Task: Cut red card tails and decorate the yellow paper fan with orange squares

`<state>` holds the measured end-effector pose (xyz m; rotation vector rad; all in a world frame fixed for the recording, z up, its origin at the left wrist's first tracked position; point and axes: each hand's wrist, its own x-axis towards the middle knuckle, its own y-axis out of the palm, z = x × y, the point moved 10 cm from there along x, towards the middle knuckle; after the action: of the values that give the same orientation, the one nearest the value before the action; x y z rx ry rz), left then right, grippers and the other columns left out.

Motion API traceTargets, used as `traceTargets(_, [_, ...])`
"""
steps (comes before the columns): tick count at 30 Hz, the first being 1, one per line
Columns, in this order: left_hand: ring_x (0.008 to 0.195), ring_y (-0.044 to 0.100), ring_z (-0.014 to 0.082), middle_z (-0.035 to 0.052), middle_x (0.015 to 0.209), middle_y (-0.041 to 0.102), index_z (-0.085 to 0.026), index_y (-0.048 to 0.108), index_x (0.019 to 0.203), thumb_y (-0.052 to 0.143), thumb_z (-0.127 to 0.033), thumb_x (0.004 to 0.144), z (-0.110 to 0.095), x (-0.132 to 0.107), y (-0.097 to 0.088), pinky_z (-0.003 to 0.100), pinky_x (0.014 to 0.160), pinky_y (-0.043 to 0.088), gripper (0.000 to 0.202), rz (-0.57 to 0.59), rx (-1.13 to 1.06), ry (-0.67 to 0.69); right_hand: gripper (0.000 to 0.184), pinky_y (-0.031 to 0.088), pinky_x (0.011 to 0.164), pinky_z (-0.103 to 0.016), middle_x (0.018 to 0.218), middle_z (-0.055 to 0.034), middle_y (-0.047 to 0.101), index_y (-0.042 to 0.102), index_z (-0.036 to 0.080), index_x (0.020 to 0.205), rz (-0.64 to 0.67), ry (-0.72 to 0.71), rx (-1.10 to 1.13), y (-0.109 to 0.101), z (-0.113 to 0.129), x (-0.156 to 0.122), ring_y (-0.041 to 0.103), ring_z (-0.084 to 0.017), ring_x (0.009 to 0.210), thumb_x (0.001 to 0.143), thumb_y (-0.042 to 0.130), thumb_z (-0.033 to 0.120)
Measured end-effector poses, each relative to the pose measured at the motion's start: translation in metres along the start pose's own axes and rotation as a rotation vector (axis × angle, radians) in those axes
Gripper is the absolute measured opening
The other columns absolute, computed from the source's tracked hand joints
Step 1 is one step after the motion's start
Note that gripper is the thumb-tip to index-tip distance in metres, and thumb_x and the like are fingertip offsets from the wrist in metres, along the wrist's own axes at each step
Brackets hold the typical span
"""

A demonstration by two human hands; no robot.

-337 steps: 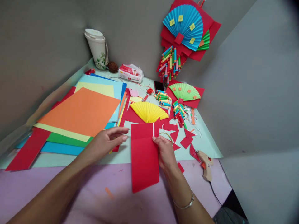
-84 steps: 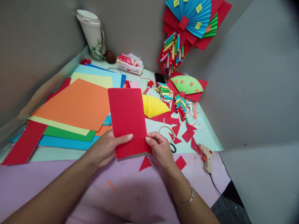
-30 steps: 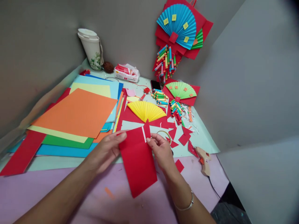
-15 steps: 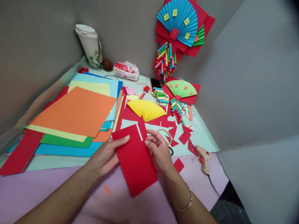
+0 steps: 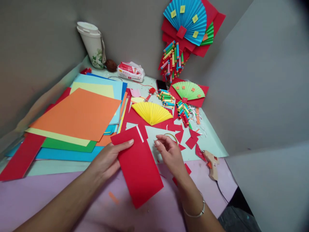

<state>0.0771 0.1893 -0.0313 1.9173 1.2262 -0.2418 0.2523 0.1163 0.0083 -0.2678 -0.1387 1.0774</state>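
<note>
Red paper sheet [image 5: 138, 167] under left hand [image 5: 108, 158] fingers, right hand [image 5: 170, 153] just beside

Left hand [image 5: 108, 158] grips red sheet [image 5: 141, 174] at its 10 o'clock edge, thumb on top; sheet lies tilted on purple table [image 5: 36, 190]; right hand [image 5: 170, 154] just beside sheet at 2 o'clock, fingers loosely curled, empty; yellow fan [image 5: 152, 112] at 12; glue gun [image 5: 211, 161] at 3.

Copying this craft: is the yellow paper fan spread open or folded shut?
Spread open. The yellow paper fan shows pleats radiating in a half circle, lying on red paper.
</note>
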Motion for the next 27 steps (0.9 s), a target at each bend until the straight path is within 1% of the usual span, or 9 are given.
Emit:
traceTargets(2, [0.079,0.076,0.0248,0.0105,0.095,0.081,-0.015,0.074,0.098,0.084,-0.018,0.071,-0.001,0.002,-0.005,0.034,0.072,0.064,0.029,-0.012,0.0,0.002,0.025,0.052,0.082,-0.038,0.103,-0.0097,0.069,0.065,0.018,0.111,-0.06,-0.107,-0.302,-0.018,0.006,-0.005,0.065,-0.023,0.091,0.091,0.057,0.03])
traceTargets(4, [0.08,0.076,0.0265,0.0118,0.097,0.08,-0.015,0.074,0.099,0.085,-0.018,0.069,-0.003,0.004,-0.008,0.036,0.072,0.065,0.032,-0.017,0.003,0.003,0.025,0.052,0.083,-0.041,0.101,-0.0116,0.068,0.065,0.016,0.111,-0.088,-0.18,-0.557,-0.029,0.006,-0.014,0.064,-0.026,0.092,0.09,0.054,0.025])
traceTargets(6, [0.081,0.077,0.0274,0.0128,0.099,0.08,-0.015,0.074,0.1,0.086,-0.019,0.067,-0.004,0.005,-0.009,0.037,0.073,0.065,0.034,-0.02,0.003,0.008,0.026,0.051,0.085,-0.043,0.102,-0.0131,0.068,0.065,0.015,0.111,-0.099,-0.227,-0.716,-0.035,0.003,-0.024,0.062,-0.028,0.097,0.09,0.051,0.02])
traceTargets(9, [0.081,0.077,0.0273,0.0124,0.098,0.08,-0.015,0.075,0.098,0.086,-0.02,0.067,-0.004,0.005,-0.011,0.037,0.073,0.064,0.034,-0.029,0.018,0.002,0.03,0.052,0.086,-0.043,0.108,-0.0138,0.066,0.064,0.016,0.114,-0.084,-0.273,-0.831,-0.036,-0.001,-0.038,0.06,-0.028,0.1,0.09,0.047,0.013])
traceTargets(12, [0.08,0.076,0.0262,0.0104,0.097,0.08,-0.017,0.075,0.096,0.086,-0.022,0.069,-0.005,0.005,-0.01,0.035,0.072,0.064,0.03,-0.02,0.031,0.009,0.033,0.053,0.086,-0.043,0.109,-0.0147,0.065,0.063,0.015,0.116,-0.082,-0.29,-0.9,-0.037,-0.004,-0.047,0.06,-0.028,0.1,0.089,0.045,0.01])
traceTargets(15, [0.082,0.076,0.0258,0.0092,0.098,0.08,-0.019,0.076,0.096,0.085,-0.024,0.07,-0.008,0.005,-0.01,0.034,0.072,0.064,0.028,-0.008,0.03,0.033,0.034,0.054,0.085,-0.044,0.11,-0.0164,0.065,0.061,0.013,0.12,-0.092,-0.281,-0.946,-0.042,-0.009,-0.052,0.06,-0.029,0.099,0.089,0.047,0.011])
traceTargets(22, [0.082,0.077,0.0265,0.0101,0.102,0.08,-0.019,0.074,0.098,0.086,-0.023,0.068,-0.011,0.005,-0.011,0.035,0.072,0.064,0.033,-0.016,0.038,0.058,0.036,0.055,0.077,-0.044,0.102,-0.0149,0.069,0.061,0.015,0.124,-0.056,-0.223,-0.972,-0.047,-0.023,-0.047,0.063,-0.03,0.093,0.091,0.049,0.019])
traceTargets(24, [0.08,0.077,0.0265,0.0103,0.101,0.08,-0.018,0.074,0.097,0.086,-0.024,0.067,-0.012,0.004,-0.011,0.035,0.07,0.064,0.032,-0.031,0.042,0.067,0.037,0.055,0.077,-0.044,0.102,-0.0138,0.07,0.062,0.016,0.125,-0.037,-0.188,-0.917,-0.047,-0.025,-0.046,0.064,-0.03,0.093,0.09,0.049,0.021])
traceTargets(27, [0.079,0.077,0.0272,0.0103,0.099,0.08,-0.018,0.074,0.096,0.086,-0.022,0.067,-0.015,0.0,-0.012,0.036,0.071,0.065,0.032,-0.052,0.042,0.086,0.04,0.055,0.077,-0.039,0.104,-0.0111,0.068,0.06,0.02,0.128,0.029,-0.094,-0.671,-0.046,-0.027,-0.049,0.065,-0.026,0.092,0.089,0.053,0.025])
